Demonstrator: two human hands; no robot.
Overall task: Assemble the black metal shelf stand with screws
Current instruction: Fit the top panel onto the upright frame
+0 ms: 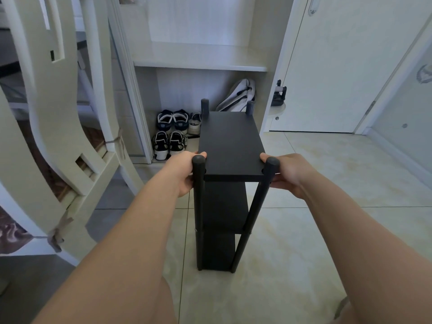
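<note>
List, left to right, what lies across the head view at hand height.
Chair → left hand → shelf stand → right hand. Each hand holds one side of the stand's top.

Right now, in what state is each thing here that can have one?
shelf stand: upright on the floor, looks put together.
left hand: grip curled round the left edge of the top board.
right hand: grip curled round the top board's right edge.
shoes: lined up at the bottom of the cupboard.
bag: leaning inside the cupboard.
door: closed.
</note>
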